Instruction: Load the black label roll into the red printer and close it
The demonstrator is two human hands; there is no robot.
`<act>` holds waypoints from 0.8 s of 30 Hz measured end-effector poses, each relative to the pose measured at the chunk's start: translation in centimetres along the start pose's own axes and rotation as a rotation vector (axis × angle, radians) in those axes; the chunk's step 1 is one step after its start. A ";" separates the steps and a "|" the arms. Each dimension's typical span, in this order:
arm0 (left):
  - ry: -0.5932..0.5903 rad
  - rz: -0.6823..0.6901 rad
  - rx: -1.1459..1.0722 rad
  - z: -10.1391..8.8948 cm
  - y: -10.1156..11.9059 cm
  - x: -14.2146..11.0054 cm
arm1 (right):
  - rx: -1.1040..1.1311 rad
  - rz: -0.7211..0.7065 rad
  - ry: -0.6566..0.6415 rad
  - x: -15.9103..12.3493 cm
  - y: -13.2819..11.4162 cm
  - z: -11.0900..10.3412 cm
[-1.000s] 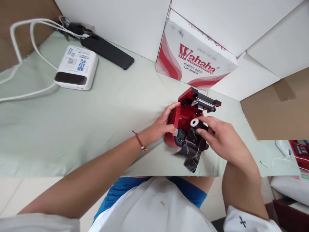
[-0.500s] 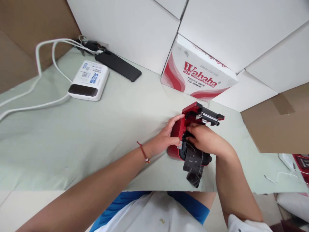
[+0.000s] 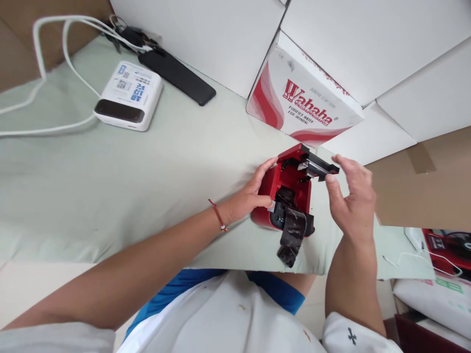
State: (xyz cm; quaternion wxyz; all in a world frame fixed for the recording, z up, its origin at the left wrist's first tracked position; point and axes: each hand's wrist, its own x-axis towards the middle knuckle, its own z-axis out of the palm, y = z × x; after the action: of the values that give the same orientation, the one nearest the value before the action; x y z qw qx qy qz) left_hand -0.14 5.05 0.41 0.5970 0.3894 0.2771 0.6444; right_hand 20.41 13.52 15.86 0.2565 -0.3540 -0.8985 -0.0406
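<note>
A small red label printer [image 3: 264, 219] stands on the table with its lid [image 3: 290, 153] raised. Its red inner bay is exposed, and a dark, glossy strip [image 3: 294, 225] hangs from it over the front. My left hand [image 3: 247, 202] grips the printer's left side, thumb beside a small grey tab and fingers along the back edge. At the lid's right end is my right hand [image 3: 353, 198], its thumb and index finger spread on either side of the corner. Whether those fingertips touch the lid, I cannot tell. Nothing shows in the right palm.
Behind the printer stands a Wahaha water carton [image 3: 301, 105] against stacked white boxes [image 3: 191, 34]. A white device [image 3: 128, 95] with cables, a black phone [image 3: 178, 73] and keys [image 3: 128, 34] lie back left. A brown carton [image 3: 427, 181] and another red device [image 3: 447, 250] are on the right.
My right hand has come out of the printer's bay and moved right and up to the lid's end, its fingers now apart. My left hand keeps its hold. The view has shifted slightly.
</note>
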 end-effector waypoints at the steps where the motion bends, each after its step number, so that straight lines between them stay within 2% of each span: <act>1: 0.005 0.006 0.018 0.0 -0.1 0.0 | 0.012 -0.006 -0.022 -0.3 0.2 0.2; 6: 0.026 0.060 0.136 -0.3 -0.3 0.0 | 0.088 -0.009 -0.029 -2.3 -0.5 -0.4; 13: -0.031 0.096 0.260 -1.0 0.9 -0.1 | 0.121 -0.065 -0.158 -5.1 -1.6 -0.9; 16: -0.015 0.116 0.280 -0.9 1.4 -0.2 | 0.169 -0.054 -0.205 -5.8 -1.8 -0.7; 20: 0.020 0.138 0.299 -0.6 1.3 0.0 | 0.212 -0.011 -0.182 -6.4 -2.3 0.0; 24: 0.007 0.121 0.270 -0.6 0.6 -0.1 | 0.208 0.071 -0.158 -6.9 -3.0 0.7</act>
State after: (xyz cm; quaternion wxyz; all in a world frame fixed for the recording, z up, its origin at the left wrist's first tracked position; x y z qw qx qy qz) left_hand -1.02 4.90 0.58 0.4982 0.4798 0.3396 0.6373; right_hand 22.39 7.23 12.17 0.2214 -0.3591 -0.9022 0.0900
